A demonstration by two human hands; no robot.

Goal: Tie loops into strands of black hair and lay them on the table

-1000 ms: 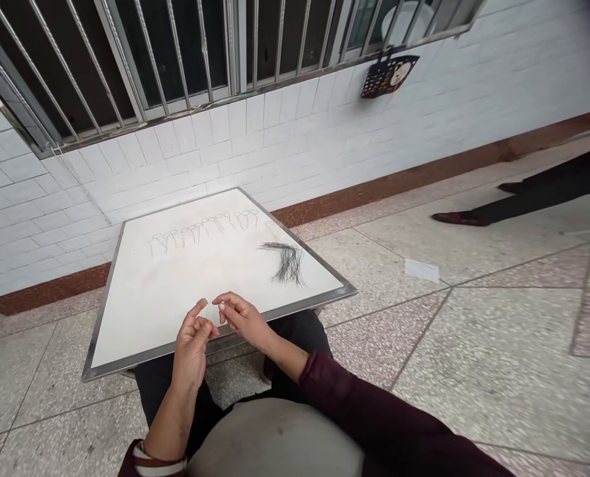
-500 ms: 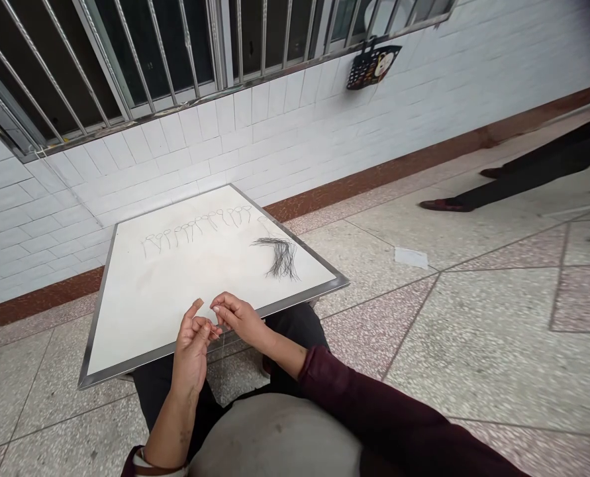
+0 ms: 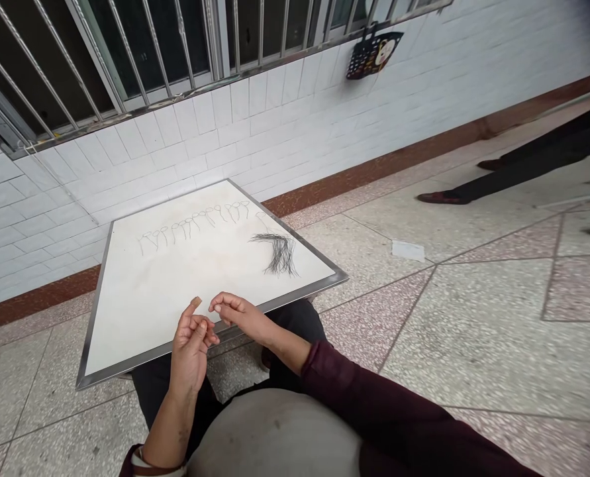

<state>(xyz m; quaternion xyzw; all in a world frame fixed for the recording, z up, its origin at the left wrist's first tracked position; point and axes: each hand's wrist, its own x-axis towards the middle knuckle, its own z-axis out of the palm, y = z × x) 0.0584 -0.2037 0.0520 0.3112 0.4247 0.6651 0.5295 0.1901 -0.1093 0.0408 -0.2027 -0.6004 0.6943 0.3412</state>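
Over the near edge of a white board table (image 3: pixel 140 331), my left hand (image 3: pixel 190 344) is closed in a pinch, thumb against curled fingers, with the index finger raised. A thin pale strand in that pinch can barely be made out now. Just to the right, my right hand (image 3: pixel 235 311) is closed too, thumb and index fingertips together. Whatever it holds is too fine to see. A small gap separates the hands. Toward the table's right corner lies a bunch of dark thin strands (image 3: pixel 281 255). A row of thin looped strands (image 3: pixel 195 222) stretches across the far part.
The table has a grey metal rim and stands by a white tiled wall (image 3: pixel 175 159) below a barred window (image 3: pixel 140 53). A dark perforated basket (image 3: pixel 371 56) hangs from the bars. On the floor lies a white paper (image 3: pixel 408 250). Another person's legs (image 3: pixel 523 165) are at right.
The pale strand seen between and below my hands half a second ago has faded from sight. My hands have barely moved, and the gap between them looks slightly wider. The view has shifted slightly.
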